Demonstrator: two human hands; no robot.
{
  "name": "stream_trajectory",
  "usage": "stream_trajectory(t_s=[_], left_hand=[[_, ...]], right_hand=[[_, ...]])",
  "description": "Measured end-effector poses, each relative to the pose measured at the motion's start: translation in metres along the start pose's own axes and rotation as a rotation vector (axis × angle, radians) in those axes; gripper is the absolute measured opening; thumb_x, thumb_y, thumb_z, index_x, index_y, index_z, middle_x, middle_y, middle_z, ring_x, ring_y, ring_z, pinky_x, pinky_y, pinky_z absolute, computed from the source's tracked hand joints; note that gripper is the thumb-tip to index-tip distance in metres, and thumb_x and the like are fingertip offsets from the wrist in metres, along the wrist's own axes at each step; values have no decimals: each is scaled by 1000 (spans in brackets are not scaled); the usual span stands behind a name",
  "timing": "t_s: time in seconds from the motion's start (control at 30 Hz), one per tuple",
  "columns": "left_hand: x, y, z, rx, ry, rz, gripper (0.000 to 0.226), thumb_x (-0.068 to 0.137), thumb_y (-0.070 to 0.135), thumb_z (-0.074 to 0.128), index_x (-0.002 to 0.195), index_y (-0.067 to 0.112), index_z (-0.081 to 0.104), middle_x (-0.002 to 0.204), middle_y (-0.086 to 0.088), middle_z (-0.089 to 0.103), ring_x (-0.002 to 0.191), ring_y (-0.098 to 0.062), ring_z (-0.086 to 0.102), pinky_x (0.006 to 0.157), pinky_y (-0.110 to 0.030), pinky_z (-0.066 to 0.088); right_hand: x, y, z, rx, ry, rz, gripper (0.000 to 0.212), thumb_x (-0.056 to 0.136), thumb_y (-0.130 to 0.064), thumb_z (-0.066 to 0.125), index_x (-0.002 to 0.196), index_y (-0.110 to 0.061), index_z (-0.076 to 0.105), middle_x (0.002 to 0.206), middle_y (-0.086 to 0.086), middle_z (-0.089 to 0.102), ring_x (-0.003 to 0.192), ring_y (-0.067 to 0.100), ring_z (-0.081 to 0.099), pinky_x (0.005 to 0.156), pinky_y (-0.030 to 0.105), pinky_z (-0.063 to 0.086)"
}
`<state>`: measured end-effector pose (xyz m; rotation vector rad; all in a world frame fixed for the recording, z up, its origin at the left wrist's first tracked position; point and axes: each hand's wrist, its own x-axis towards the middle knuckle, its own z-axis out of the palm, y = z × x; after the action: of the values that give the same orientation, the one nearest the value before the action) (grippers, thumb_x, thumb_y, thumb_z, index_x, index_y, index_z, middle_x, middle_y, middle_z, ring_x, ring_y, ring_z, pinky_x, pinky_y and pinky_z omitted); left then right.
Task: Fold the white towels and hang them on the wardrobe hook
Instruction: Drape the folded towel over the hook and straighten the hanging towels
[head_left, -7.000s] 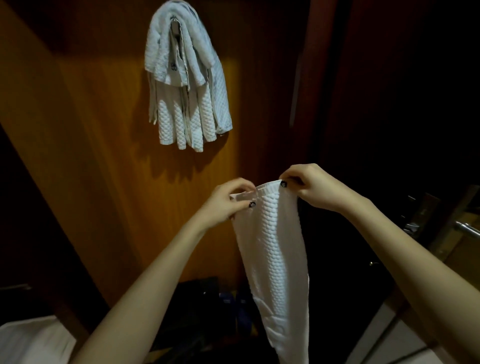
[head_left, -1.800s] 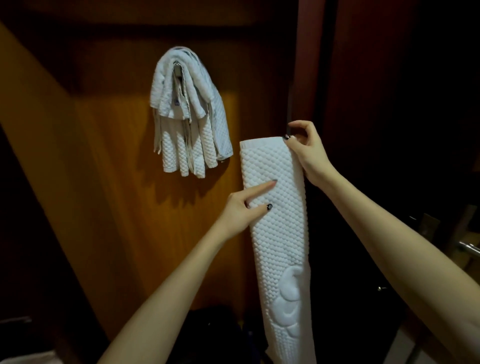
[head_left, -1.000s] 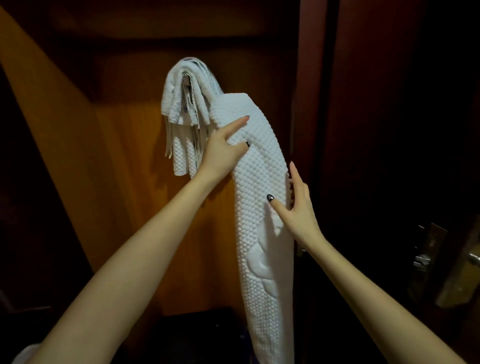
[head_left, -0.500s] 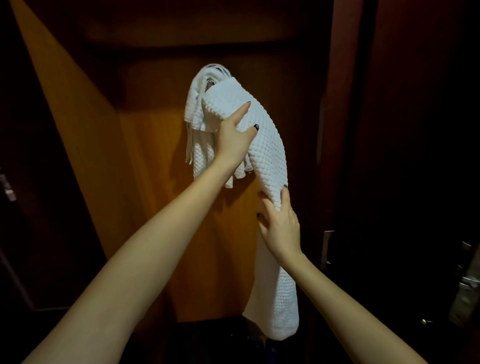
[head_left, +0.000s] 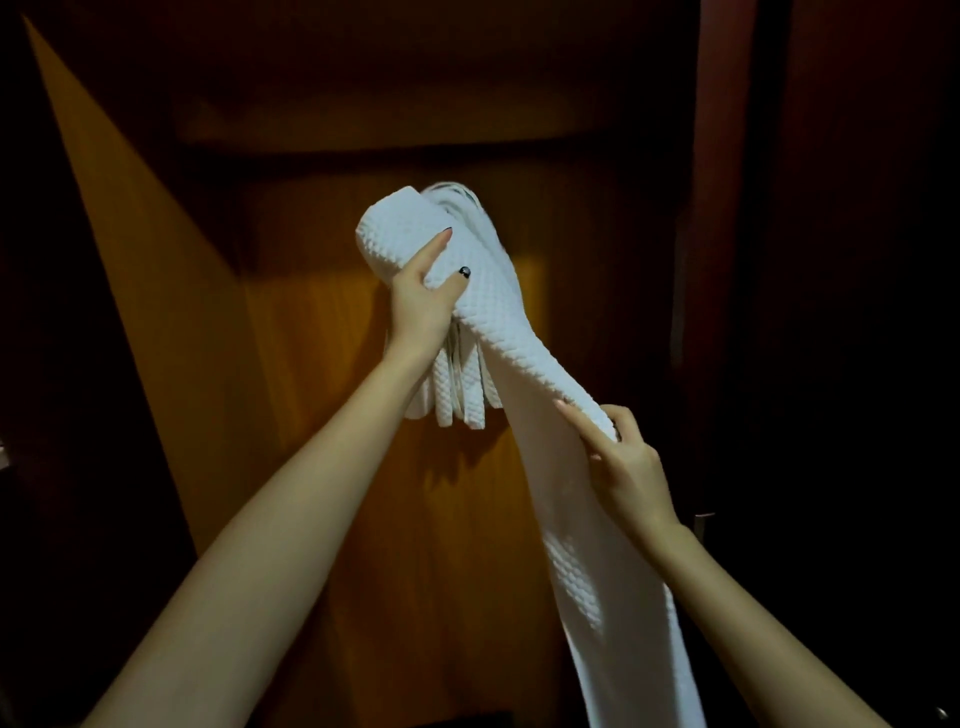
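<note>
The lit wooden wardrobe panel (head_left: 291, 395) carries a bunch of hanging white towels (head_left: 460, 387); the hook itself is hidden under them. Just left of that bunch, the left hand (head_left: 421, 299) is raised with fingers and thumb curled round the upper end of a long folded white towel (head_left: 501, 322), pressed against the top of the bunch. The folded towel slants down to the right of the bunch, where the right hand (head_left: 628, 467) pinches it; below that grip its tail hangs free.
</note>
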<state>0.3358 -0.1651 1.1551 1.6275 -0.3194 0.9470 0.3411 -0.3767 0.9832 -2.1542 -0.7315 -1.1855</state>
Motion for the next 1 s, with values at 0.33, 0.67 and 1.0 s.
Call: stream_trajectory(t_s=[0.33,0.67,1.0], left_hand=[[25,-12,-10,-138,-46,75,51,89,7,61,135,28,53,121,4,66,56,-12,47,60,-32,45],[90,10,8,-164,-224,96,45,88,3,60,129,21,59,127,7,54,119,-10,54,102,-38,48],[152,5,-7,-338,-119,199,48,86,2,62,124,31,59,142,-4,49,111,-17,57,106,-40,39]], right_hand=[[14,-19,-6,-201,-70,302,36,88,-10,55,124,-14,59,97,11,44,71,34,53,58,32,42],[62,-13,-12,-503,20,382,56,82,3,48,134,-16,47,97,10,45,88,30,48,55,34,34],[147,10,15,-288,241,408,45,84,-5,42,124,-25,48,116,7,44,72,29,49,63,35,35]])
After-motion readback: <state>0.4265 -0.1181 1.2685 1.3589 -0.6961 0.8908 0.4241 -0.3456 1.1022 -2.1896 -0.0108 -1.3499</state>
